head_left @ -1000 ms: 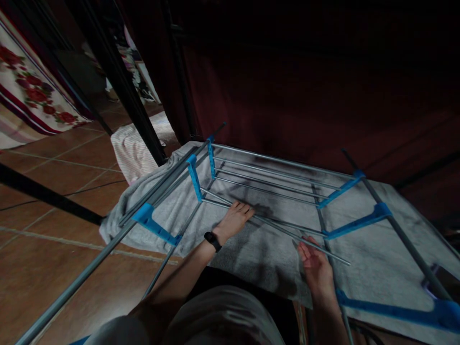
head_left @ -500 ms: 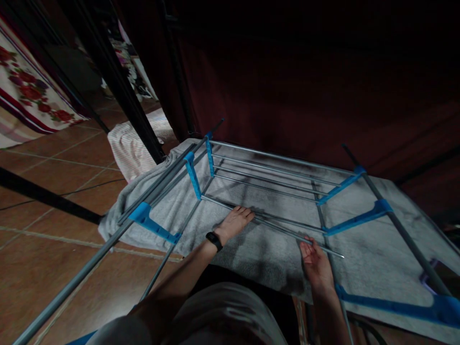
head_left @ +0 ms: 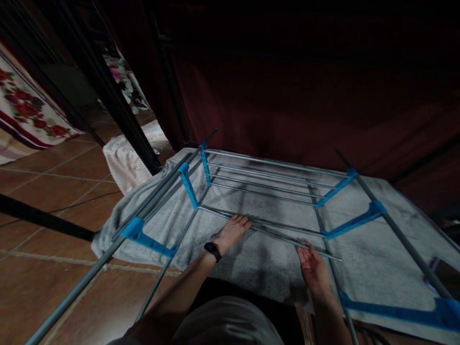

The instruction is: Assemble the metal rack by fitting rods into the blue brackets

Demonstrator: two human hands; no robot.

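A thin grey metal rod (head_left: 278, 235) slants across the middle of a frame of grey tubes with blue plastic brackets. My left hand (head_left: 234, 231), below a dark wristband, is closed over this rod, close to a fixed crossbar (head_left: 287, 226) behind it. Near the rod's right part, my right hand (head_left: 314, 268) is palm up and pinches it between thumb and fingers. The rod's right end sticks out free past that hand, in front of the right blue bracket (head_left: 354, 225). Another blue bracket (head_left: 189, 187) joins the tubes on the left.
The frame stands over a grey blanket (head_left: 266, 282). Several loose grey tubes (head_left: 154, 194) lie along the left side. Dark posts (head_left: 118, 96) and a dark red curtain (head_left: 251, 115) stand behind. Brown floor tiles (head_left: 53, 239) stretch to the left, with a flowered cloth (head_left: 32, 105) beyond.
The view has tilted slightly, so the frame sits a little lower in the picture. Both hands keep their places on the rod, with little visible movement.
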